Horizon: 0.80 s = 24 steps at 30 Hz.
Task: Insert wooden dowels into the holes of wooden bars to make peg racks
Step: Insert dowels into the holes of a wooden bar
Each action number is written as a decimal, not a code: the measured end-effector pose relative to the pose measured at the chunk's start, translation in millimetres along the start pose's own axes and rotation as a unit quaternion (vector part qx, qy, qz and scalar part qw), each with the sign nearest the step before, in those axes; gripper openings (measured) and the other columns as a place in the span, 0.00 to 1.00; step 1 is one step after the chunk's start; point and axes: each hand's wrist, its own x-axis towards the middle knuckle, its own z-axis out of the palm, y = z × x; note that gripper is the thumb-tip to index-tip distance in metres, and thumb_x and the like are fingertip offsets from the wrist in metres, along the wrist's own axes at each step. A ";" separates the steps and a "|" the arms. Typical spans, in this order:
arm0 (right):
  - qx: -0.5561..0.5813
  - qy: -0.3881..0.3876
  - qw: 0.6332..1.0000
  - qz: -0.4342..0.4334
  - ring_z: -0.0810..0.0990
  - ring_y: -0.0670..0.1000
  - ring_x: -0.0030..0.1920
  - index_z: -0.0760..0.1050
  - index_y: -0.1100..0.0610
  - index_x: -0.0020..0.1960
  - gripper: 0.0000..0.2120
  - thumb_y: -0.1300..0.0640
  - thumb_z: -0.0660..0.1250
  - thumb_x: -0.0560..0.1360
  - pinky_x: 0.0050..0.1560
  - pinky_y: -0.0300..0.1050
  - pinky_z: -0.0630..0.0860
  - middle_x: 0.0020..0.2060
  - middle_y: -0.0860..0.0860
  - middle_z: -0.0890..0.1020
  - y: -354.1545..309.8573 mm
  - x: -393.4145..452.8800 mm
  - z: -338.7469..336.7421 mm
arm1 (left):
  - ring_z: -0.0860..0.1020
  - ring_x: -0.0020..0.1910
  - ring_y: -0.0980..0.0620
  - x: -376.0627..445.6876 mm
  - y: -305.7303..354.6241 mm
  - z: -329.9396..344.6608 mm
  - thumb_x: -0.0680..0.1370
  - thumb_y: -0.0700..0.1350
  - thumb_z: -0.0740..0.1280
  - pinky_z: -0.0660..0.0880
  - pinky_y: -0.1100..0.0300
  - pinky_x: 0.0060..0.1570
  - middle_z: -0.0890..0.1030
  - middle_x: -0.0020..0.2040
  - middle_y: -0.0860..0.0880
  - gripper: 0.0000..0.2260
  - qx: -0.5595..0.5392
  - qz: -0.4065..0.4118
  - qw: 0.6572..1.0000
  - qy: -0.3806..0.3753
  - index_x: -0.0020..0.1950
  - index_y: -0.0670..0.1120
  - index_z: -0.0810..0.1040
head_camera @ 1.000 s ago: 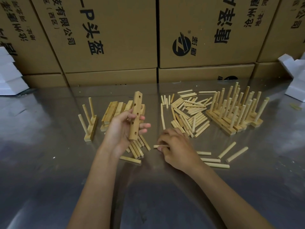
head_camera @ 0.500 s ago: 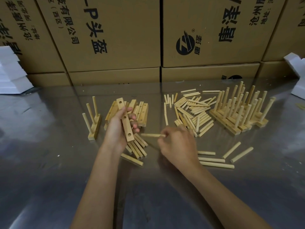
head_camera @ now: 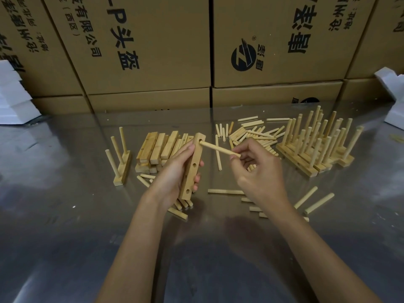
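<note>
Here the wooden bar (head_camera: 191, 167) stands nearly upright above the counter (head_camera: 65, 215), gripped by the left hand (head_camera: 172, 178), while the right hand (head_camera: 255, 171) pinches a dowel (head_camera: 218, 149) whose tip meets the top hole, insertion depth indiscernible, loose dowels (head_camera: 251, 134) partly hidden behind.

A pale wooden bar (head_camera: 192, 166) stands near upright, leaning slightly, with three empty holes down its face. A round dowel (head_camera: 219, 149) sticks sideways from its top hole, tip at the opening. Spare bars (head_camera: 157, 147) are stacked behind; loose dowels (head_camera: 254, 134) lie scattered; finished racks (head_camera: 317, 147) stand right.
</note>
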 end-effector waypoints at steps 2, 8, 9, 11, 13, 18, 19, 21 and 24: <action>-0.006 0.006 1.000 -0.008 0.78 0.48 0.37 0.76 0.52 0.42 0.06 0.62 0.70 0.74 0.39 0.48 0.76 0.33 0.47 0.80 0.7 0.9 -1.5 | 0.74 0.31 0.53 -1.1 0.5 -0.4 0.83 0.55 0.62 0.72 0.58 0.27 0.80 0.43 0.49 0.15 0.017 0.011 1.000 -0.005 0.69 0.61 0.75; -0.049 0.019 0.997 -0.048 0.78 0.42 0.38 0.81 0.53 0.48 0.06 0.63 0.69 0.75 0.41 0.29 0.71 0.34 0.39 0.80 1.7 4.9 -6.1 | 0.76 0.32 0.52 -3.6 1.1 0.1 0.81 0.52 0.66 0.74 0.58 0.28 0.82 0.43 0.48 0.10 0.063 0.042 0.997 0.016 0.59 0.66 0.80; -0.052 0.016 0.997 -0.045 0.78 0.41 0.39 0.82 0.53 0.48 0.07 0.63 0.69 0.75 0.42 0.26 0.70 0.35 0.37 0.80 2.2 5.5 -6.7 | 0.76 0.32 0.52 -3.6 0.5 0.1 0.81 0.52 0.66 0.73 0.58 0.27 0.82 0.43 0.48 0.10 0.061 0.041 0.997 0.016 0.58 0.66 0.80; -0.058 0.009 0.998 -0.035 0.79 0.39 0.41 0.83 0.53 0.49 0.06 0.62 0.69 0.76 0.43 0.26 0.70 0.36 0.36 0.80 3.6 5.5 -7.2 | 0.75 0.32 0.52 -2.8 -0.8 -0.2 0.81 0.52 0.66 0.73 0.59 0.27 0.82 0.43 0.47 0.10 0.061 0.037 0.997 0.014 0.58 0.66 0.81; -0.062 0.006 0.998 -0.029 0.79 0.40 0.42 0.82 0.53 0.49 0.06 0.62 0.69 0.76 0.43 0.30 0.73 0.36 0.37 0.80 4.8 4.6 -6.4 | 0.75 0.32 0.52 -2.1 -2.8 -0.4 0.81 0.52 0.66 0.72 0.59 0.26 0.81 0.43 0.47 0.11 0.062 0.034 0.997 0.010 0.61 0.65 0.80; -0.066 0.003 0.998 -0.018 0.80 0.45 0.37 0.81 0.54 0.49 0.05 0.62 0.68 0.77 0.40 0.42 0.76 0.33 0.44 0.82 5.9 -1.2 -0.9 | 0.74 0.30 0.54 -1.7 -9.6 2.7 0.81 0.52 0.66 0.69 0.60 0.24 0.81 0.41 0.49 0.11 0.082 0.032 0.996 0.019 0.54 0.69 0.81; -0.067 0.007 0.998 -0.014 0.80 0.45 0.36 0.81 0.54 0.48 0.05 0.62 0.68 0.77 0.38 0.40 0.76 0.33 0.44 0.83 6.9 -2.4 0.5 | 0.73 0.30 0.54 -1.6 -10.8 3.4 0.81 0.51 0.66 0.69 0.60 0.24 0.81 0.40 0.49 0.11 0.083 0.032 0.996 0.024 0.54 0.70 0.82; -0.049 0.021 0.999 0.009 0.80 0.44 0.36 0.81 0.53 0.46 0.06 0.62 0.68 0.77 0.35 0.35 0.74 0.33 0.45 0.83 9.5 -4.5 2.6 | 0.73 0.30 0.54 -1.1 -12.2 4.6 0.82 0.51 0.66 0.68 0.61 0.24 0.80 0.39 0.50 0.11 0.086 0.037 0.995 0.035 0.55 0.69 0.81; 0.008 0.046 0.997 0.059 0.81 0.43 0.35 0.81 0.53 0.44 0.07 0.62 0.68 0.77 0.35 0.33 0.75 0.32 0.45 0.83 14.1 -6.1 6.7 | 0.73 0.29 0.55 -0.5 -13.3 6.2 0.82 0.52 0.66 0.68 0.61 0.24 0.80 0.38 0.52 0.12 0.102 0.045 0.993 0.044 0.56 0.70 0.80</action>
